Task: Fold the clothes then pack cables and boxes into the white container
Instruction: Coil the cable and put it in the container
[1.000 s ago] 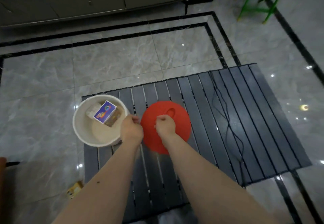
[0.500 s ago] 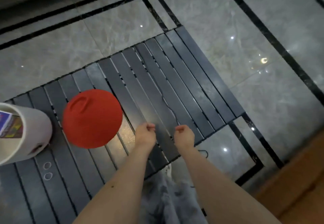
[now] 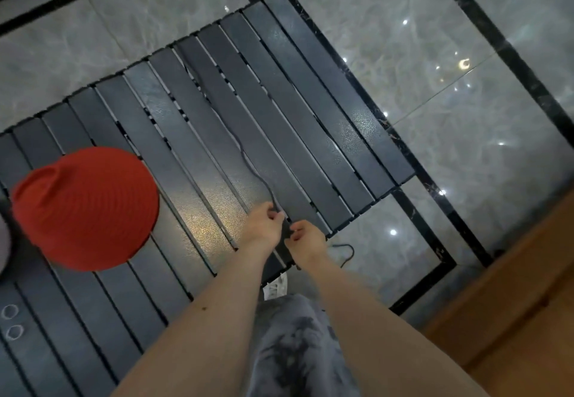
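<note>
From your head camera, your left hand (image 3: 264, 229) pinches the black cable (image 3: 248, 163) near the table's (image 3: 310, 101) near edge, fingers curled around it. Your right hand (image 3: 306, 236) sits just beside it, fingertips curled onto the same cable. From your hands the cable runs away across the dark slats, and a loop hangs off the edge over the floor (image 3: 435, 55). The red lid (image 3: 87, 207) lies on the table to your left. Only a sliver of the white container (image 3: 4, 241) shows at the left edge.
</note>
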Demonstrator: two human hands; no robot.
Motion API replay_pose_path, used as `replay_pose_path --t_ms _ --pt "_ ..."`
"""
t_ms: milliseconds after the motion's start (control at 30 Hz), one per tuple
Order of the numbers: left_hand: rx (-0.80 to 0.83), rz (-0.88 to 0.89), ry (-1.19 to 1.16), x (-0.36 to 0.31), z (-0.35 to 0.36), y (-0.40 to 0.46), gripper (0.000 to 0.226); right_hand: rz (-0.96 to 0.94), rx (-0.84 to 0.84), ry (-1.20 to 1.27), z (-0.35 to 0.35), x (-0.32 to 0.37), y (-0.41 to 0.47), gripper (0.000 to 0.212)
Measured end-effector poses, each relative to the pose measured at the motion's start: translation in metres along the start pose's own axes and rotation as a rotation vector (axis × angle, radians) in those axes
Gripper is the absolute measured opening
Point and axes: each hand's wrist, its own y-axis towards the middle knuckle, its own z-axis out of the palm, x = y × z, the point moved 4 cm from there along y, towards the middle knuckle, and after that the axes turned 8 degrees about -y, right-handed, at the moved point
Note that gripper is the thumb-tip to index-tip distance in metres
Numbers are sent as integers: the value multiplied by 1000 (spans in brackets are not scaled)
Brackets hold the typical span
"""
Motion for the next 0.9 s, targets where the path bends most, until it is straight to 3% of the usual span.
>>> replay_pose_path --t_ms 67,200,367,433,567,700,900 --pt "-22 18 -1 1 2 0 8 -5 23 -30 -1 1 5 27" --pt "-59 24 4 -5 -7 -2 14 -13 40 -116 -7 0 4 27" --pt "-37 9 -177 -16 -29 -8 15 -74 102 -219 -4 9 -15 18" --pt "-41 16 -245 -17 -40 -13 20 -66 117 -222 0 13 -25 25" --pt "-27 41 -315 -6 -69 -33 23 -21 218 67 17 28 -57 17" --pt "-14 -87 -342 39 -103 -64 27 -28 225 305 34 50 -101 23" --pt "146 -136 -215 93 -148 -128 33 -101 257 419 66 92 -159 33"
